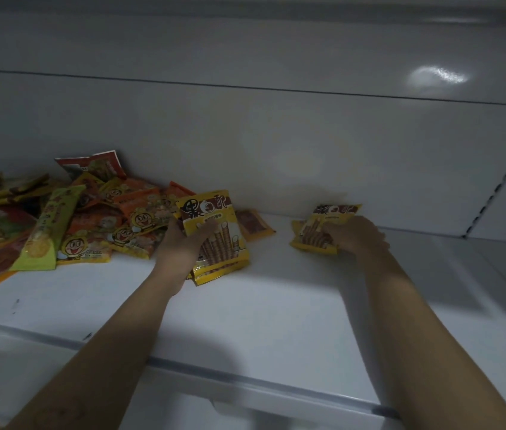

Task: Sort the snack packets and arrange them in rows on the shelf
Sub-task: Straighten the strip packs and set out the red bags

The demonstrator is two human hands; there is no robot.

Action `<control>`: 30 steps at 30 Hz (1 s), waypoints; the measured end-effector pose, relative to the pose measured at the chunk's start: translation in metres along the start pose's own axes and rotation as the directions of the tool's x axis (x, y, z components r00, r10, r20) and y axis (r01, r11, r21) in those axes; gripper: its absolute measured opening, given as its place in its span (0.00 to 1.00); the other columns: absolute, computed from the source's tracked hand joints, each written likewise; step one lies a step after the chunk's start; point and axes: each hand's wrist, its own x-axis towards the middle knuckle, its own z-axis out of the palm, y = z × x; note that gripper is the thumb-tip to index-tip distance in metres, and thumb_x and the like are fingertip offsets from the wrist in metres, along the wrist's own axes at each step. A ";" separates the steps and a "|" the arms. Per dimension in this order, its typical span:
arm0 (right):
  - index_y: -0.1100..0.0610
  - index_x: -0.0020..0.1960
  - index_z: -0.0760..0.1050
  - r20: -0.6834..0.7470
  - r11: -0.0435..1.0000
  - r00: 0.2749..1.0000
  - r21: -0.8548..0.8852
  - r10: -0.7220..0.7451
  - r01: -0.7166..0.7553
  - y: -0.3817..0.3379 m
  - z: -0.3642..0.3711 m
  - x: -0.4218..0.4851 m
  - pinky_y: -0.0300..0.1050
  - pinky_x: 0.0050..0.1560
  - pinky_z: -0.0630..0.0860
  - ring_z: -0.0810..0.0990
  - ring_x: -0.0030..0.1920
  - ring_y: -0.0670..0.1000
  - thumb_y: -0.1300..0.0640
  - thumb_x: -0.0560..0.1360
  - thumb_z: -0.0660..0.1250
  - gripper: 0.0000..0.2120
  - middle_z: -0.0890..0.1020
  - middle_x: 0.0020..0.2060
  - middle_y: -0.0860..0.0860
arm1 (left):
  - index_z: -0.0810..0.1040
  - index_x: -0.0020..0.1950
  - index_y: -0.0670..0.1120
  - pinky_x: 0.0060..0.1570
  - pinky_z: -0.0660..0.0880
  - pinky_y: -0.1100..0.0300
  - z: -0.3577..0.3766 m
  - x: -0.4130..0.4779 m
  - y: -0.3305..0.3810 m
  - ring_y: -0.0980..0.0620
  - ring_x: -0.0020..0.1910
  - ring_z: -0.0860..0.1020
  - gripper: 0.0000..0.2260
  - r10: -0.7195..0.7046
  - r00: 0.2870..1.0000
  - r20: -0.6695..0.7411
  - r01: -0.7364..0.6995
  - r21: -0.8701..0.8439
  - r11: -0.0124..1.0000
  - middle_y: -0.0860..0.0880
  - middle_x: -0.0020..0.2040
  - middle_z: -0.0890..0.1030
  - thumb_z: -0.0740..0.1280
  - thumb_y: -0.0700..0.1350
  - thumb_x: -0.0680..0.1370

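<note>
I see a white shelf (276, 308) in a dim room, white back wall (245, 135) | left hand (183, 246) holds a yellow stack (220, 243) up, mid-shelf | right hand (357, 235) grips a yellow pack (320, 228) lying to its right | mixed pile (90, 218) far left

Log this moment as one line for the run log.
phase: sorting | left hand: grips yellow wafer-roll packets | right hand: grips second wafer-roll stack lying on shelf | mixed pile: unsorted, at left
</note>
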 end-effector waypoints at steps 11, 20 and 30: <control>0.57 0.39 0.79 -0.403 0.700 0.793 0.387 -0.457 0.600 -0.023 -0.007 -0.036 0.33 0.36 0.70 0.81 0.41 0.53 0.56 0.67 0.75 0.07 0.81 0.44 0.54 | 0.71 0.69 0.53 0.61 0.75 0.44 0.002 -0.002 0.003 0.50 0.56 0.82 0.40 -0.028 0.999 0.034 0.028 0.006 1.000 0.55 0.56 0.84 0.76 0.64 0.60; 0.62 0.39 0.74 -0.233 0.012 -0.003 -0.063 -0.973 0.998 -0.057 0.028 -0.112 0.41 0.37 0.63 0.70 0.47 0.52 0.69 0.61 0.74 0.11 0.81 0.45 0.56 | 0.73 0.69 0.46 0.53 0.79 0.43 -0.005 0.000 0.006 0.40 0.54 0.82 0.24 -0.123 0.988 0.093 0.139 -0.187 0.972 0.41 0.57 0.83 0.70 0.45 0.74; 0.59 0.51 0.81 -0.081 0.074 0.079 0.060 -0.994 0.995 -0.049 0.024 -0.106 0.42 0.47 0.75 0.79 0.51 0.52 0.71 0.62 0.73 0.19 0.82 0.48 0.47 | 0.75 0.67 0.37 0.60 0.75 0.39 -0.016 -0.001 0.016 0.36 0.60 0.79 0.23 -0.176 0.947 0.269 0.277 -0.408 0.870 0.35 0.62 0.79 0.66 0.51 0.78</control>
